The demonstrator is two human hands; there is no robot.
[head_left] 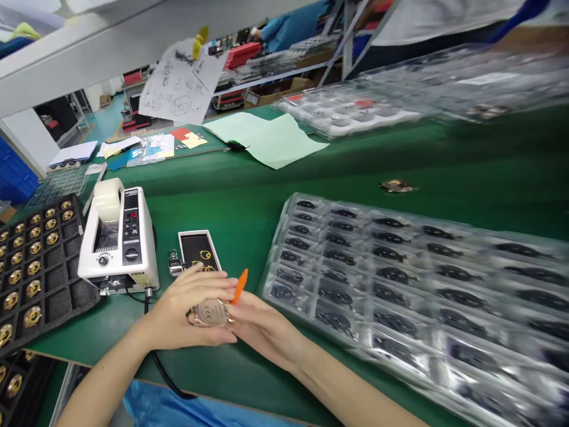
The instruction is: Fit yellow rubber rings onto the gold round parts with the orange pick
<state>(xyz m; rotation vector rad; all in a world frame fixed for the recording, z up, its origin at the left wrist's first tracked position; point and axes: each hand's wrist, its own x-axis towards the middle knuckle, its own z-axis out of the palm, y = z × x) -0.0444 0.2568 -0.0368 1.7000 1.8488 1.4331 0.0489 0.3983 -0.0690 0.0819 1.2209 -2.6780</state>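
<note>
Near the front edge of the green bench, my left hand (189, 311) is closed around a watch case (212, 312) with a shiny rose-gold rim, its marked back facing up. My right hand (262, 323) meets it from the right, with an orange pointed strip (240, 287) rising between thumb and fingers. The right fingertips are close to the case's edge, partly hidden. Just beyond my left hand lie a small white-framed black tray (198, 244) with yellow loops and a metal hand counter (175, 263).
A white tape dispenser (146, 237) stands left, beside a black foam tray (73, 234) of gold watch cases. A clear blister tray (311, 301) with dark parts fills the right. Farther back lie a small metallic piece (397, 186), a pale green sheet (278, 142) and more clear trays (338, 118).
</note>
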